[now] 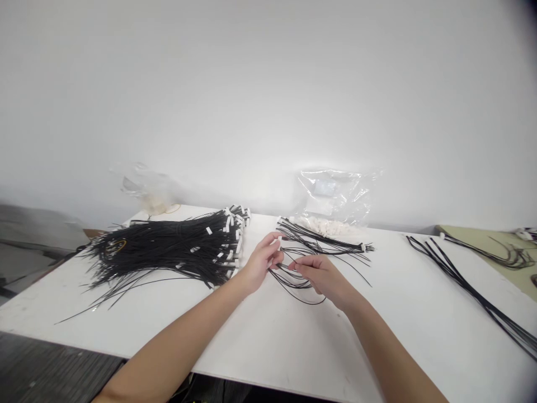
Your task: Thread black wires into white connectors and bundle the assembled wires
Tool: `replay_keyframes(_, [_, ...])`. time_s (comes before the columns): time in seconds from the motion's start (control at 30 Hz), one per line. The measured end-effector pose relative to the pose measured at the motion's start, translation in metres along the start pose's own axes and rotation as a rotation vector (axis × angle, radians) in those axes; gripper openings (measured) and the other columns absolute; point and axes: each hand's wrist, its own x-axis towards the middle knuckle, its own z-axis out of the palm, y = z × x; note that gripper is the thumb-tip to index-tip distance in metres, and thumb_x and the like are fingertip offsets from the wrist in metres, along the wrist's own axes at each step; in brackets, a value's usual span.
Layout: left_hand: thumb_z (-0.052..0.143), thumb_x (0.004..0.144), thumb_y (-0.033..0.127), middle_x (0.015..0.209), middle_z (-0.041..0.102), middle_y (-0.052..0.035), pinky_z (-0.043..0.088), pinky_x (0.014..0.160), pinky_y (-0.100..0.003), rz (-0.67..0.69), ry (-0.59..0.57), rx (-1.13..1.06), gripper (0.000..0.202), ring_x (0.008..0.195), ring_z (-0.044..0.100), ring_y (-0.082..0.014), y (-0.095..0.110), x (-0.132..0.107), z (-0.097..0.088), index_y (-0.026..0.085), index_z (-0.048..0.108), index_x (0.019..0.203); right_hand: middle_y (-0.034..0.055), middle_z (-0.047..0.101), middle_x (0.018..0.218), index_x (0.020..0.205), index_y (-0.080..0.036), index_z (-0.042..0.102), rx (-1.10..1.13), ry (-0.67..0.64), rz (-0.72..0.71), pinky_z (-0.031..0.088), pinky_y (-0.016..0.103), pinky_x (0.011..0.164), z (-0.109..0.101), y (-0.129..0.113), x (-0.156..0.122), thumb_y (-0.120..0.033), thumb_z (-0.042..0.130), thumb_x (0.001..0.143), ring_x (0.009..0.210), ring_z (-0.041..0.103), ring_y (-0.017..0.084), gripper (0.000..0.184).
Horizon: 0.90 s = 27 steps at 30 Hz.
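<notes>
Over the middle of the white table, my left hand (263, 262) is closed, pinching a small white connector (279, 239) between thumb and fingers. Thin black wires (296, 284) loop below and between the two hands. My right hand (321, 274) is closed too, its thumb and forefinger pinching one black wire close to the left hand. The wire's tip is too small to make out. Just beyond the hands lies a bundle of black wires (323, 242) with white connectors at its ends.
A big pile of black wires (168, 249) with white connectors covers the table's left. A clear plastic bag (335, 196) with small whitish pieces (331, 226) stands against the wall. Another clear bag (153, 190) is at back left. Long black cables (465, 282) cross the right side of the table (268, 347).
</notes>
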Motion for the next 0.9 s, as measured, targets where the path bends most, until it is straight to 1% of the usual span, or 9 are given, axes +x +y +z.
replay_keyframes(0.17, [0.050,0.076,0.037,0.046,0.029,0.0059,0.025,0.048,-0.017,0.009,-0.022,0.029,0.029,0.046,0.032,-0.0067,0.0013,-0.0007,0.0004,0.020,0.053,0.099,-0.0059,0.019,0.050,0.073,-0.017,0.061,0.003,-0.013,0.026,0.010,0.023,0.042,0.0002,-0.0005,-0.0008,-0.038,0.051,0.071,0.044,0.016,0.006,0.023])
replay_keyframes(0.27, [0.051,0.075,0.037,0.047,0.029,0.0058,0.025,0.048,-0.017,0.010,-0.022,0.025,0.030,0.047,0.034,-0.0069,0.0019,-0.0011,0.0009,0.020,0.053,0.099,-0.0062,0.018,0.049,0.075,-0.017,0.062,0.012,-0.021,0.049,0.009,0.023,0.042,0.0004,-0.0011,-0.0013,-0.039,0.051,0.071,0.043,0.014,0.006,0.025])
replay_keyframes(0.4, [0.052,0.074,0.037,0.047,0.028,0.0059,0.025,0.048,-0.017,0.016,-0.016,0.016,0.030,0.047,0.034,-0.0069,0.0015,-0.0013,0.0014,0.020,0.054,0.099,-0.0061,0.018,0.050,0.075,-0.017,0.063,0.014,-0.023,0.043,0.009,0.023,0.041,0.0006,-0.0014,-0.0017,-0.041,0.053,0.070,0.043,0.014,0.005,0.026])
replay_keyframes(0.7, [0.049,0.077,0.038,0.047,0.026,0.0057,0.024,0.050,-0.018,0.035,-0.049,0.060,0.030,0.049,0.033,-0.0073,0.0024,-0.0026,0.0021,0.021,0.052,0.101,-0.0067,0.019,0.049,0.073,-0.017,0.064,0.048,-0.013,0.118,0.008,0.023,0.040,0.0006,-0.0043,-0.0023,-0.036,0.054,0.069,0.041,0.014,0.004,0.022])
replay_keyframes(0.9, [0.049,0.077,0.038,0.048,0.027,0.0056,0.022,0.050,-0.018,0.059,-0.056,0.094,0.029,0.048,0.031,-0.0066,0.0022,-0.0031,0.0027,0.021,0.053,0.100,-0.0072,0.018,0.049,0.070,-0.017,0.063,0.125,-0.023,0.127,0.006,0.023,0.040,-0.0008,-0.0043,-0.0026,-0.033,0.054,0.068,0.041,0.011,0.004,0.019])
